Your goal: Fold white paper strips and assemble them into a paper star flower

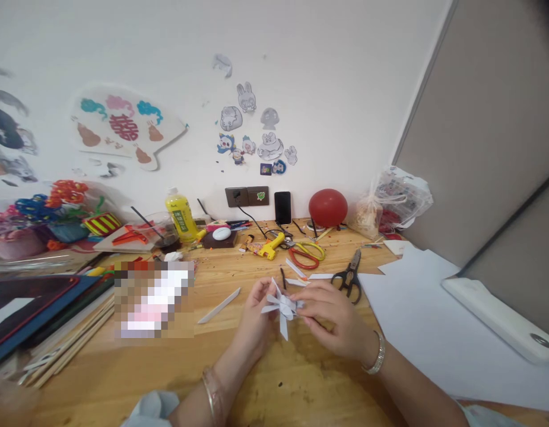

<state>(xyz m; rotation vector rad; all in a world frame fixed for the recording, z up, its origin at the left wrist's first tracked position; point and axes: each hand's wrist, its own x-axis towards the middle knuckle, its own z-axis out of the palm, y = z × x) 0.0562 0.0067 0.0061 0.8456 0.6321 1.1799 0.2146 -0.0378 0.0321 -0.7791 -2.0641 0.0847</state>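
A white folded paper piece point(285, 306) with several pointed strips sticking out is held between both hands above the wooden table. My left hand point(259, 314) grips it from the left side, its fingers partly hidden behind the paper. From the right, my right hand point(334, 317) pinches its edge with thumb and fingers. A loose white paper strip point(219, 305) lies left of my hands. More cut strips point(296, 268) lie just beyond them. Black-handled scissors point(349, 277) rest right of these strips, by the large white paper sheets point(416, 320).
Red and yellow-handled scissors point(307, 255), a yellow glue gun point(270, 246), a phone point(282, 207) and a red balloon point(328, 207) are at the back. A yellow bottle point(181, 214) and a drink cup point(166, 236) stand back left. Wooden sticks point(73, 342) lie left.
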